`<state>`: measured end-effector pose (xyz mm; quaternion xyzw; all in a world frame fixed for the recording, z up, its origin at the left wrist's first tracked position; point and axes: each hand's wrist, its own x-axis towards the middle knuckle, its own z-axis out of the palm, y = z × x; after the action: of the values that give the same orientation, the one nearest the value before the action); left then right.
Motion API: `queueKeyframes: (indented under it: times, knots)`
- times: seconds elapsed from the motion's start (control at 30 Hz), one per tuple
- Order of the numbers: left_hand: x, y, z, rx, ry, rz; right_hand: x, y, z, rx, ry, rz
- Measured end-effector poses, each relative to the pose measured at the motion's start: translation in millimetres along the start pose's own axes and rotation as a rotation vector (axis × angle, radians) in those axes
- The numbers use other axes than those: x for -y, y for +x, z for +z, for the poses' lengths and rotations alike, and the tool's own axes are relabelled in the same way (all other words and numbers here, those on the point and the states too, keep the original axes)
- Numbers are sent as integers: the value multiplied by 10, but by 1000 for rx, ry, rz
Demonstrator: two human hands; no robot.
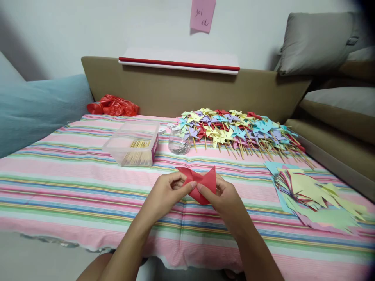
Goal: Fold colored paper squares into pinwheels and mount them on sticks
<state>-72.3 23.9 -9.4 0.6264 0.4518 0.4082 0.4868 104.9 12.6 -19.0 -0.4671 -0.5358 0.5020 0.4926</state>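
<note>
A red paper pinwheel (pixel 201 191), its corners bent inward, is held up over the striped cloth. My left hand (pixel 170 191) pinches it from the left, thumb on its middle. From the right, my right hand (pixel 224 193) grips it too, the two thumb tips nearly meeting at the centre. The other fingers of both hands are partly hidden behind the paper. Beyond the hands stands a clear round jar (pixel 179 142) with small metal pins at its bottom. To its left, a clear plastic box (pixel 117 145) holds many thin wooden sticks (pixel 137 154).
Finished multicoloured pinwheels (pixel 231 130) on sticks are heaped at the back right. Cut coloured paper sheets (pixel 310 195) lie stacked at the right. A crumpled red plastic bag (pixel 117 105) rests at the back left. Cushions (pixel 319 43) border the right, and a blue one (pixel 43 109) the left.
</note>
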Motion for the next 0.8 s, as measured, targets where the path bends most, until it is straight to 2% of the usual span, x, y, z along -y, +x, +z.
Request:
queueKeyframes:
  times: [0.1,0.23,0.37,0.63,0.8]
  knots:
    - [-28,0,28,-35,-49,10,-22,17,38,-82,81,28]
    - [-42,-3,158,-133,-190,-26,-3,27,165,-264,498,80]
    - [-6,-2,352,-144,-356,-75,18,11,311,-314,752,96]
    - [-11,-4,569,-389,-545,-49,-20,-4,451,-311,792,70]
    - [46,-11,580,-435,-560,-29,-42,-24,508,-281,700,62]
